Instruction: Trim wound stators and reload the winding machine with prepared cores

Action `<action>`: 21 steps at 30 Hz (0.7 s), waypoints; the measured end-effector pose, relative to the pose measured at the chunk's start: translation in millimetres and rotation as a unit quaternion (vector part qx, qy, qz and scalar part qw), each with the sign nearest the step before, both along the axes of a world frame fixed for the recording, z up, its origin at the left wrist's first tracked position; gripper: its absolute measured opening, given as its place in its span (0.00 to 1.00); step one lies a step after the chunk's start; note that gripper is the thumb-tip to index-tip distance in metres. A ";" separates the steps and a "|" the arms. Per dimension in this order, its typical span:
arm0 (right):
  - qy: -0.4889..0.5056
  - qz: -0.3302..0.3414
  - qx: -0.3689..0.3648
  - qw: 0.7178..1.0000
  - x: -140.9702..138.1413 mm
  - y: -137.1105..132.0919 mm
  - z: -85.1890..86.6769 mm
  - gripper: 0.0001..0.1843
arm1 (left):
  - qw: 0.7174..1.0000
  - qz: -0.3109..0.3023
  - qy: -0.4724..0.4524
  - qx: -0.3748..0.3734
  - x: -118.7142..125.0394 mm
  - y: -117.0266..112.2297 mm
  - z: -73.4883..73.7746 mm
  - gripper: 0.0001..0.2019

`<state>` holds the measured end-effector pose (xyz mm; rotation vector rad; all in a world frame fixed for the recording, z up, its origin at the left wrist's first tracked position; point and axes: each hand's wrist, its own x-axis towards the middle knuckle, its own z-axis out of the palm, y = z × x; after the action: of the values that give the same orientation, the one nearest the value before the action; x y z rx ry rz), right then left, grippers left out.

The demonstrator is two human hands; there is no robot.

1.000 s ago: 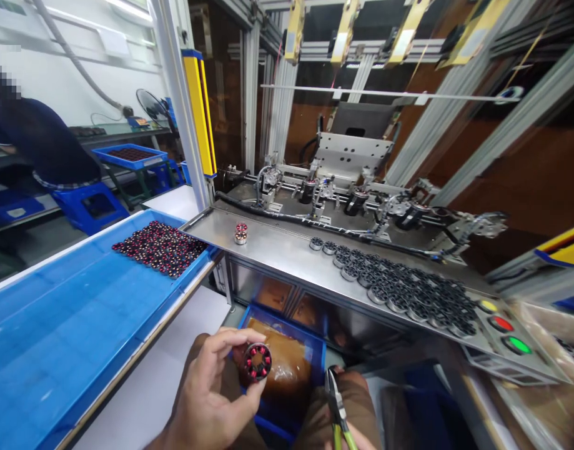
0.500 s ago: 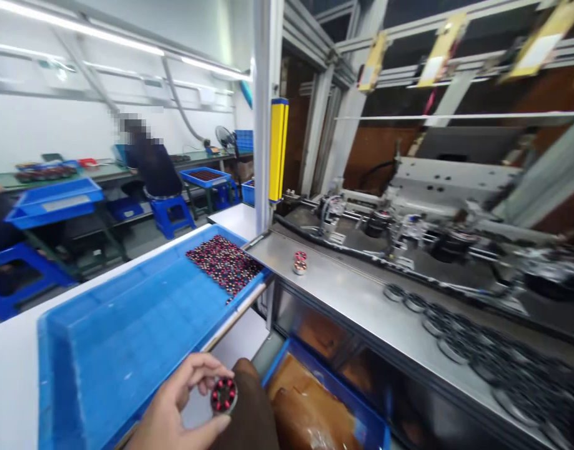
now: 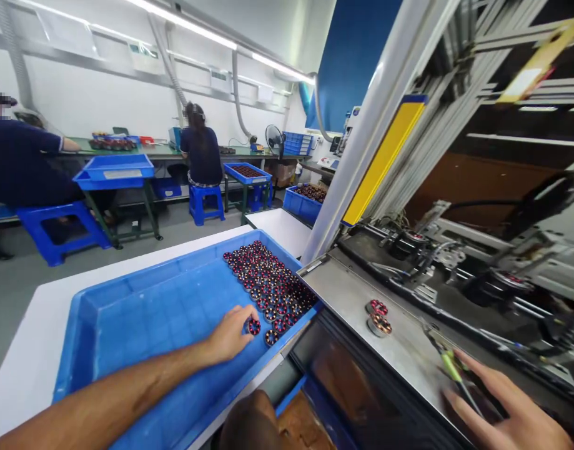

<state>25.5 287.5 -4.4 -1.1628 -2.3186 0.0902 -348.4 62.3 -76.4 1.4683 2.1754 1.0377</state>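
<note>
My left hand pinches a small round motor stator with red windings, over the blue tray. The stator is right beside the rows of similar stators at the tray's right end. My right hand, partly blurred, has its fingers around the handles of pliers with green grips. The pliers' jaws point away from me over the metal ledge. On that ledge, left of the pliers, two stators sit touching or nearly so: one red, one copper-coloured.
A machine with black fixtures lies behind the ledge, beside a yellow guard bar on a post. Below is a blue bin with brown contents. Two people sit at the far bench. A blue crate of parts stands behind the tray.
The view has turned left. My left hand has carried the stator from above my lap to the tray's stator rows. My right hand has come into view at the pliers.
</note>
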 end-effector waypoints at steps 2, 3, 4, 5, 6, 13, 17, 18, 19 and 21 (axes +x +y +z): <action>-0.055 0.029 -0.007 0.998 0.7 19.1 -8.1 0.23 | 1.000 0.009 -0.006 0.008 -3.2 9.0 -9.7 0.11; -0.070 0.041 -0.017 0.997 2.8 25.3 -11.3 0.23 | 1.000 0.010 -0.011 0.012 -4.2 11.8 -12.9 0.11; -0.080 0.046 -0.021 0.995 4.9 29.4 -13.5 0.23 | 1.000 0.011 -0.018 0.014 -4.6 13.6 -15.4 0.10; -0.088 0.052 -0.024 0.994 6.7 31.4 -14.8 0.24 | 1.000 0.011 -0.024 0.016 -4.5 14.5 -17.5 0.11; -0.096 0.056 -0.026 0.993 7.6 31.6 -15.1 0.24 | 0.999 0.012 -0.031 0.017 -3.8 14.8 -19.5 0.11; -0.087 0.061 0.033 0.994 -1.9 18.8 -8.6 0.29 | 0.999 0.007 -0.040 0.006 7.0 10.2 -29.5 0.22; -0.071 0.046 0.028 0.996 -8.5 14.0 -6.5 0.29 | 1.000 0.008 -0.029 0.004 10.2 11.8 -30.1 0.25; -0.066 0.037 0.024 0.997 -9.8 12.8 -6.2 0.28 | 1.000 0.012 -0.025 0.006 10.7 12.3 -30.8 0.24; -0.062 0.030 0.021 0.997 -11.0 11.5 -6.0 0.27 | 1.000 0.014 -0.019 0.009 11.2 12.3 -31.7 0.23; -0.057 0.021 0.016 0.998 -12.7 8.2 -5.9 0.26 | 1.000 0.015 -0.007 0.017 11.9 11.1 -33.1 0.22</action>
<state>12.8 295.7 -10.4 -1.1299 -2.4353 0.0036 -336.5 73.4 -109.5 1.4431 2.1870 1.0973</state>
